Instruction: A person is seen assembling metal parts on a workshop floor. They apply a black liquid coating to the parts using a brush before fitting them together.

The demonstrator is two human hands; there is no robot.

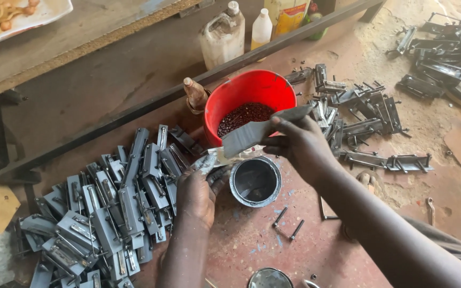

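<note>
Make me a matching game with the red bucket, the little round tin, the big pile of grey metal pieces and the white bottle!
Things:
1. red bucket
2. small round tin
3. pile of grey metal pieces
4. white bottle

Descriptions:
A. lies beside the left hand
B. stands at the top, behind the dark bar
C. holds small dark red bits
D. sits open just below the two hands

Pairs: 1-C, 2-D, 3-A, 4-B

red bucket [252, 93] of dark beads | plastic bottles [261, 29] (behind) | loose bolts [289, 224]
</note>
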